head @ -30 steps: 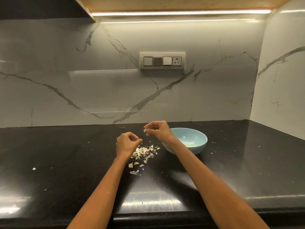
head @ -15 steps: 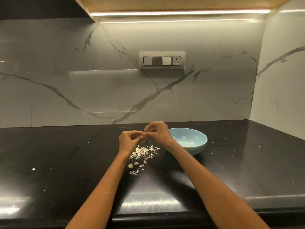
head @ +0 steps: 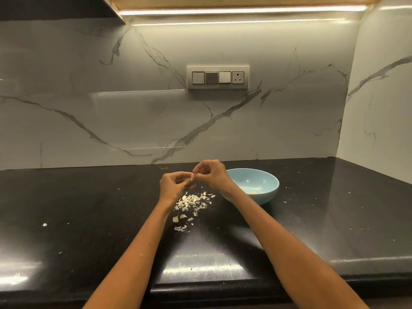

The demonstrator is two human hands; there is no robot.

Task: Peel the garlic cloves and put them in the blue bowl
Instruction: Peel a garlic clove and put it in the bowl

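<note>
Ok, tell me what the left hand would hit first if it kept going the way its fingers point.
The left hand points right, at the garlic clove it pinches with the right hand, so probably those fingers first. The blue bowl lies beyond.

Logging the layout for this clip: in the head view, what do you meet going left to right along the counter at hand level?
Left hand → garlic clove pinched between both hands → right hand → blue bowl. The pile of garlic skins lies nearer, below the hands.
</note>
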